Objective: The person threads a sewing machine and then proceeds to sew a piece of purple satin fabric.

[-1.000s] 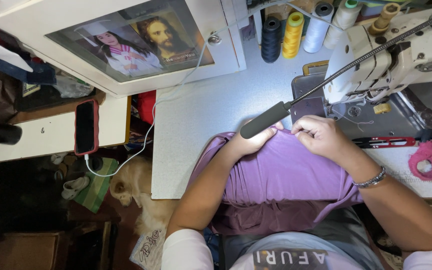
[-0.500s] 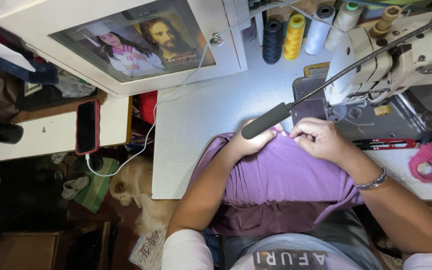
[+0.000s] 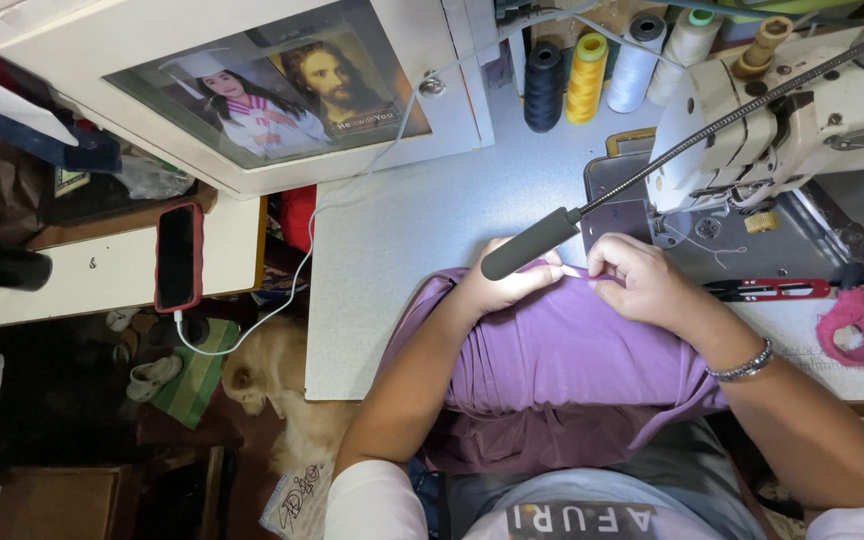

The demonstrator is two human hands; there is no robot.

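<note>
A purple fabric garment [image 3: 562, 350] lies bunched across the grey sewing table [image 3: 402, 250] and drapes down into my lap. My left hand [image 3: 507, 285] pinches the garment's far edge, partly hidden under the dark head of a gooseneck lamp [image 3: 532, 243]. A few centimetres to the right, my right hand [image 3: 637, 280] pinches the same edge; a bracelet sits on its wrist. A short strip of the edge is stretched between the two hands. The white sewing machine [image 3: 782, 120] stands just beyond my right hand.
Several thread cones [image 3: 592, 75] stand at the table's back. Red thread snips [image 3: 767, 290], a pink pincushion [image 3: 852, 330] and black scissors lie at the right. A phone [image 3: 178, 257] charges on a side shelf at the left. A furry animal [image 3: 272, 385] lies on the floor.
Both hands have stayed at the fabric's far edge with only slight finger shifts. The camera view has drifted a little.
</note>
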